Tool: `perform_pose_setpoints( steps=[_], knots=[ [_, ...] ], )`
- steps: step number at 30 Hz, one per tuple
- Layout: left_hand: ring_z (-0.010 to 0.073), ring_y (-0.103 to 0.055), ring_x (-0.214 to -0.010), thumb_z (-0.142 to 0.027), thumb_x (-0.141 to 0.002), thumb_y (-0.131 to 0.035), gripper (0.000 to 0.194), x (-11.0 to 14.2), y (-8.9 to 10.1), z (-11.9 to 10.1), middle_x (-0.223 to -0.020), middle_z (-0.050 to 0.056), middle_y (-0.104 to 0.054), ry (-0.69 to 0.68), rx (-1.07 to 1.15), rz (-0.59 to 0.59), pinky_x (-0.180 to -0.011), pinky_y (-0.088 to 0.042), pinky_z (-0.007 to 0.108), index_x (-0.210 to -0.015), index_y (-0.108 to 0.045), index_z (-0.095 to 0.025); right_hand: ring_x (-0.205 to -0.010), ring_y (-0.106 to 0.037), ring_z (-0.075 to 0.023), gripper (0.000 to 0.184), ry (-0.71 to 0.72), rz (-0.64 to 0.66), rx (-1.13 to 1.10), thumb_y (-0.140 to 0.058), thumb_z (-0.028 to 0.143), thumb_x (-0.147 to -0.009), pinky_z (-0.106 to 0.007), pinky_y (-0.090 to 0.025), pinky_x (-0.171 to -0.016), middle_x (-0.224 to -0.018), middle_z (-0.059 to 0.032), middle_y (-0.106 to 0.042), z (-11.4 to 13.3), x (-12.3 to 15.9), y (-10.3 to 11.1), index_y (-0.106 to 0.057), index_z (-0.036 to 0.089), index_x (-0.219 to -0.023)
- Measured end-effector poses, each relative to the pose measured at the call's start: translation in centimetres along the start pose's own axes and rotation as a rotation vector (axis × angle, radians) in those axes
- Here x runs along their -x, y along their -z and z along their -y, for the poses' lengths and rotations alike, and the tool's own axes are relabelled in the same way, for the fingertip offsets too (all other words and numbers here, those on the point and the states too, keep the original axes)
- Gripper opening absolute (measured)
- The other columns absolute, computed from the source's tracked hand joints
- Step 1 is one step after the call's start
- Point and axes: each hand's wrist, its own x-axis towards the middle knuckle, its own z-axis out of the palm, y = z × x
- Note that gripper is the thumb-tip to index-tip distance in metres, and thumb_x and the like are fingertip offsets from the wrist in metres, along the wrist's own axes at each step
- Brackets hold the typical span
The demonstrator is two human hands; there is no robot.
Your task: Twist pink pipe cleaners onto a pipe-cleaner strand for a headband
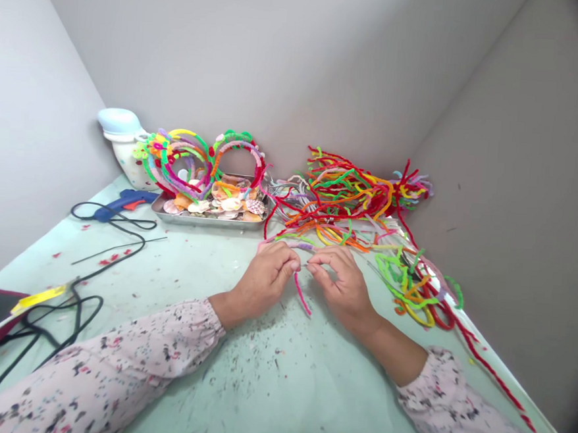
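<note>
My left hand (270, 271) is closed in a pinch on a pink pipe cleaner (303, 295), whose fuzzy tail hangs below my thumb. Close by on the right, my right hand (342, 283) pinches a thin end that spans the small gap between my fingertips. A purple pipe cleaner piece (301, 246) arches behind both hands, with green and pink stretches beside it. It seems to belong to the same ring, but my fingers hide the joins. Both hands are just above the table (277, 387).
Behind my hands, a metal tray (209, 222) holds shells (230, 204) and colourful pipe cleaner rings (181, 163). A pipe cleaner bundle (360, 188) lies back right, with loose green pieces (393, 276) nearer. Left are a blue glue gun (121, 203), black cord (79, 304) and white container (128, 152).
</note>
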Motion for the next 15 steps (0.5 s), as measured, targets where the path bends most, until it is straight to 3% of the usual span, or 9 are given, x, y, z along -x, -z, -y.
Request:
perform_pose_setpoints(
  steps=[15],
  knots=[
    [0.0169,-0.052,-0.083,-0.03,-0.096,-0.033,0.029,0.14,0.14,0.23,-0.084,0.004,-0.058,0.001,0.085,-0.012,-0.083,-0.039,0.031,-0.088,-0.058,-0.018,-0.091,-0.056,-0.0197,0.007,-0.072,-0.035,-0.055,-0.055,0.029,-0.087,-0.037,-0.043,-0.085,-0.088,-0.0015,-0.063,0.12,-0.06,0.06,-0.06,0.025,-0.086]
  ],
)
